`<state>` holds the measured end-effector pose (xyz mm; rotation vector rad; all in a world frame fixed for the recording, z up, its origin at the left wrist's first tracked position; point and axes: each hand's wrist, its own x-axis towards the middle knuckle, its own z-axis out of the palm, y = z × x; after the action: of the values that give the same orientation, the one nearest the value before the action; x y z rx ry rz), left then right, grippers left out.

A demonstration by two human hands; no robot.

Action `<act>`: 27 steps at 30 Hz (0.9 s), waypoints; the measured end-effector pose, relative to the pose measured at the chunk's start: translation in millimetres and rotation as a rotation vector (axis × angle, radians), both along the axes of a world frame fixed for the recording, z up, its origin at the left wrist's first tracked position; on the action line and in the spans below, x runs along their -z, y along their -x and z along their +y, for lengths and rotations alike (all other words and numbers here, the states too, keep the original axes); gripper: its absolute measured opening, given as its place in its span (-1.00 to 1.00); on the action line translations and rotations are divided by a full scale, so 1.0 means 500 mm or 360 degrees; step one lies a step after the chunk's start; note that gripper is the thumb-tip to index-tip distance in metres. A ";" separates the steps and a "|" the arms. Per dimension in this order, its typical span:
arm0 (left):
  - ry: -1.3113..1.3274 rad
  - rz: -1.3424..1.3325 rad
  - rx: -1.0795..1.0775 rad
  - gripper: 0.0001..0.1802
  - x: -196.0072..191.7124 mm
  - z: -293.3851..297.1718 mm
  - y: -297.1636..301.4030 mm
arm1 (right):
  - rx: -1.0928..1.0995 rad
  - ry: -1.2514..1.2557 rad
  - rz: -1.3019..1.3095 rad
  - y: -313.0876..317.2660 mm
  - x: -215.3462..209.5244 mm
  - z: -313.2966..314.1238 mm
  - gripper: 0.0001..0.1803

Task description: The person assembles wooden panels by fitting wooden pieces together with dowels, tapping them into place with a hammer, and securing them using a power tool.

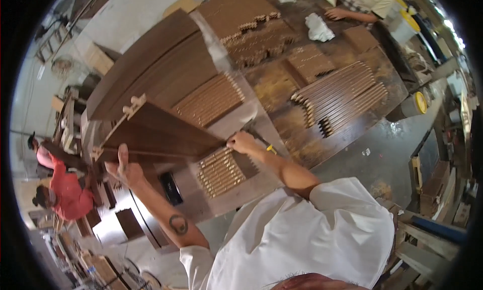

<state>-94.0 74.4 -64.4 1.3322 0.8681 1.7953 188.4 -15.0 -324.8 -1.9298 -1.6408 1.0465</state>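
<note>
Dark wood panel: left hand & right hand grip pinching its near edge.

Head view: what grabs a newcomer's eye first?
The big dark wooden panel at centre-left, gripped by the left hand at its near edge and the right hand at its right corner. Next, the rows of pale carved wooden strips spread over the workbench at upper right. At far left, a person in a red shirt.

Dark wooden panel hides right hand's fingers.
</note>
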 end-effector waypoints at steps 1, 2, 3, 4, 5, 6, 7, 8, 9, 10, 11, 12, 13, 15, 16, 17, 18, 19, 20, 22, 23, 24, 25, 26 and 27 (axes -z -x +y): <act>-0.0040 -0.0025 -0.0016 -0.57 0.007 0.008 0.019 | 0.0011 -0.0028 0.0026 0.001 -0.009 -0.005 -0.76; -0.0056 -0.0070 -0.0004 -0.49 0.024 0.016 0.046 | -0.0052 -0.0004 -0.0081 -0.001 -0.024 -0.009 -0.72; -0.0063 -0.0114 0.0012 -0.42 0.035 0.024 0.058 | -0.0107 0.0032 -0.0189 -0.012 -0.034 -0.021 -0.69; -0.0090 -0.0119 0.0017 -0.42 0.021 0.015 0.057 | -0.0101 0.0004 -0.0195 -0.010 -0.037 -0.039 -0.69; -0.0062 -0.0140 0.0020 -0.38 0.011 0.006 0.050 | -0.0119 -0.0154 -0.0251 -0.010 -0.039 -0.056 -0.64; -0.0019 -0.0169 0.0054 -0.35 0.013 0.008 0.033 | -0.0107 -0.0296 -0.0316 -0.021 -0.032 -0.072 -0.59; -0.0037 -0.0180 0.0089 -0.35 0.018 0.013 0.024 | -0.0072 -0.0311 -0.0331 -0.029 -0.023 -0.080 -0.59; -0.0038 -0.0190 0.0093 -0.32 0.015 0.007 0.025 | -0.0161 -0.0305 -0.0306 -0.025 -0.026 -0.085 -0.54; -0.0039 -0.0200 0.0096 -0.30 0.012 0.003 0.027 | -0.0252 -0.0298 -0.0281 -0.023 -0.029 -0.086 -0.49; -0.0055 -0.0177 0.0188 -0.34 0.008 0.002 0.030 | -0.0347 -0.0312 -0.0168 -0.025 -0.031 -0.085 -0.50; -0.0065 -0.0181 0.0144 -0.34 0.011 -0.009 0.052 | -0.0392 -0.0321 -0.0170 -0.016 -0.030 -0.088 -0.50; -0.0162 0.0082 0.0052 -0.40 0.023 -0.004 0.056 | -0.0463 -0.0447 -0.0326 -0.020 -0.019 -0.095 -0.50; -0.0246 0.0359 -0.0063 -0.46 0.002 -0.008 0.048 | -0.0553 -0.0572 -0.0467 -0.018 -0.010 -0.099 -0.49; 0.0200 -0.0110 -0.0004 -0.58 -0.044 -0.037 -0.008 | -0.0617 -0.0616 -0.0434 -0.026 0.000 -0.097 -0.52; 0.0148 -0.0052 0.0024 -0.59 -0.058 -0.043 -0.031 | -0.0480 -0.0512 -0.0227 -0.031 -0.011 -0.095 -0.55; 0.0102 0.0008 0.0041 -0.60 -0.066 -0.040 -0.041 | -0.0353 -0.0393 -0.0028 -0.038 -0.027 -0.088 -0.58; -0.0012 0.0073 0.0097 -0.60 -0.053 -0.019 -0.043 | -0.0309 -0.0324 0.0064 -0.056 -0.046 -0.084 -0.60; 0.0122 -0.0058 0.0071 -0.59 -0.066 -0.027 -0.072 | -0.0258 -0.0234 0.0155 -0.078 -0.062 -0.081 -0.61; 0.0012 0.0118 0.0072 -0.57 -0.064 -0.018 -0.074 | -0.0261 -0.0307 0.0195 -0.098 -0.068 -0.077 -0.62; 0.0053 0.0123 0.0122 -0.46 -0.077 -0.004 -0.070 | -0.0288 -0.0316 0.0238 -0.104 -0.062 -0.079 -0.63; -0.0034 0.0006 0.0124 -0.48 -0.081 -0.006 -0.058 | -0.0367 -0.0227 0.0123 -0.091 -0.059 -0.069 -0.59; -0.0028 -0.0055 0.0142 -0.55 -0.091 -0.008 -0.071 | -0.0393 -0.0157 -0.0004 -0.098 -0.053 -0.066 -0.56; -0.0021 -0.0034 0.0186 -0.61 -0.077 0.000 -0.061 | -0.0405 -0.0137 -0.0013 -0.097 -0.037 -0.071 -0.56; -0.0020 -0.0032 0.0213 -0.62 -0.068 0.005 -0.054 | -0.0476 -0.0311 -0.0015 -0.087 -0.020 -0.075 -0.53; -0.0019 -0.0025 0.0244 -0.63 -0.066 0.004 -0.051 | -0.0542 -0.0486 -0.0012 -0.075 -0.015 -0.079 -0.50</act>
<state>-68.3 76.6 -31.4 1.3532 0.7274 1.6923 225.7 -54.5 -317.1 -1.4950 -2.0473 0.8427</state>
